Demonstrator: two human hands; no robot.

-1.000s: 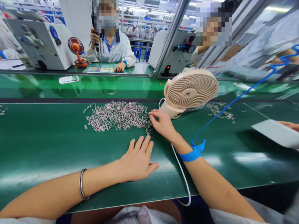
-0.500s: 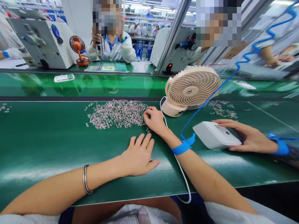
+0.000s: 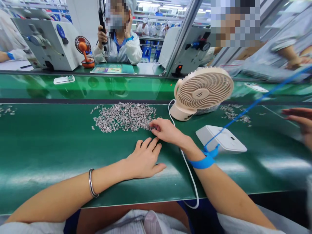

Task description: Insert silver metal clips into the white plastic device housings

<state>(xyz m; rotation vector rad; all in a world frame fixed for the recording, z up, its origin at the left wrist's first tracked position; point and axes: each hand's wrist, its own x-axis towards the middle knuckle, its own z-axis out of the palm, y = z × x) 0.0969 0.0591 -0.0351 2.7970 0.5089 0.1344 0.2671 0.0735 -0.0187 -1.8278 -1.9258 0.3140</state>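
Note:
A heap of small shiny metal parts (image 3: 124, 117) lies spread on the green bench mat (image 3: 48, 152). My right hand (image 3: 165, 131) rests at the heap's right edge, fingertips pinched among the nearest parts; whether a part sits between them is hidden. A blue wrist strap (image 3: 203, 161) with a coiled blue cord circles that wrist. My left hand (image 3: 143, 161) lies flat on the mat just in front of the heap, fingers spread, holding nothing. A silver bangle (image 3: 91, 183) is on the left wrist.
A beige desk fan (image 3: 202, 92) stands right of the heap, its white cable running toward me. A white box (image 3: 220, 139) lies right of my right wrist. A co-worker's hand (image 3: 301, 122) hovers at the far right. A second small pile of parts (image 3: 234, 112) lies behind the box.
The co-worker's hand let go of the white box and drew back to the right. My right hand slid slightly toward me along the heap's edge. My left hand stayed put.

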